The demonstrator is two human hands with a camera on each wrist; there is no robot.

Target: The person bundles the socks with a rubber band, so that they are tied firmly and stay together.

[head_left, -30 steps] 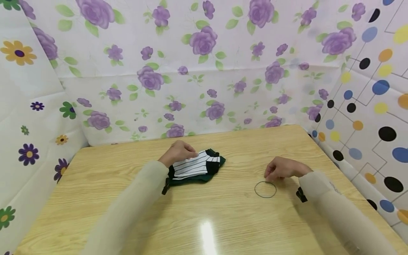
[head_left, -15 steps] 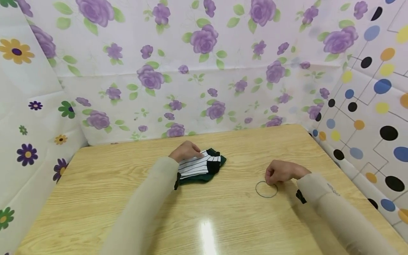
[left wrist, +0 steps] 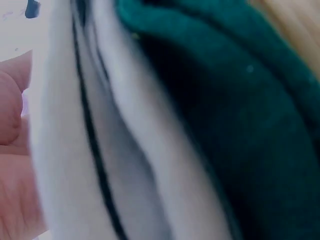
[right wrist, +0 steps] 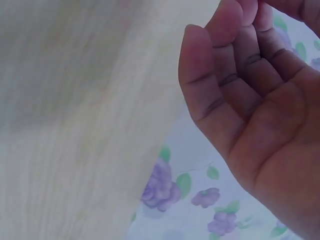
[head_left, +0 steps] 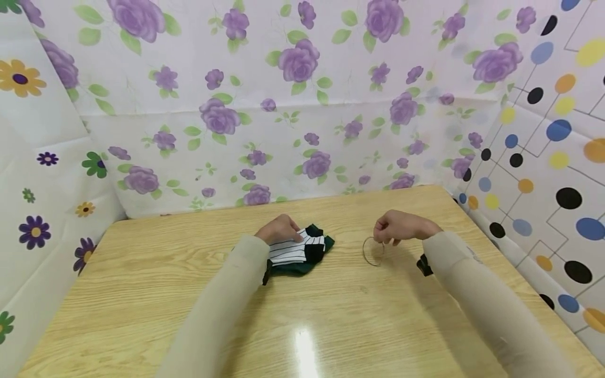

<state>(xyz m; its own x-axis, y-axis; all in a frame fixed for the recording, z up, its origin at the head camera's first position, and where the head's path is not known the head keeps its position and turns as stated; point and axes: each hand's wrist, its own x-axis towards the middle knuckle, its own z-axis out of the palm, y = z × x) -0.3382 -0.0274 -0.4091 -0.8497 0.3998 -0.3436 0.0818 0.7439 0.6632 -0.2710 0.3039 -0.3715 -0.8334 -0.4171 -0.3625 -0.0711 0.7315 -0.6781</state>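
striped sock (head_left: 289, 253) | thin loop (head_left: 363, 252) | hands: left hand (head_left: 279, 229) grips sock, right hand (head_left: 400, 226) pinches loop

Right grip (right wrist: 265, 117): palm turned to the camera, occupying the right side.
Fingers (right wrist: 197, 65): bent, side by side, their tips gathered toward the top edge.
Thumb (right wrist: 302, 9): at the upper right corner, extending toward the fingertips.
Desk (right wrist: 75, 150): pale wood grain, at left, darker in its upper part.
Cloth (right wrist: 195, 145): white, printed with purple flowers (right wrist: 160, 187) and green leaves (right wrist: 184, 185), behind the grip.
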